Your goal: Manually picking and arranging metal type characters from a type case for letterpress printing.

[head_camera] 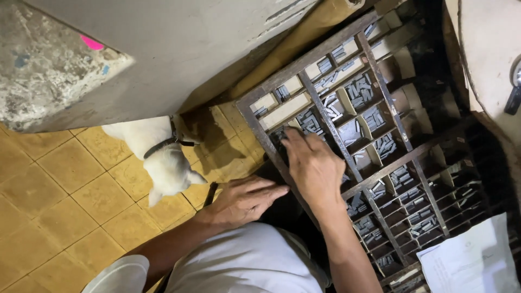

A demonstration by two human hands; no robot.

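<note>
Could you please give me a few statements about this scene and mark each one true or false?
1. The right hand reaches into a compartment of the wooden type tray. True.
2. The left hand holds a sheet of paper. False: it lies flat and open by the tray's edge; the white paper lies on the tray's lower right corner.
3. A white dog with a dark collar stands on the yellow tiled floor. True.
4. The tray's compartments are all empty. False: many hold small grey metal pieces.
</note>
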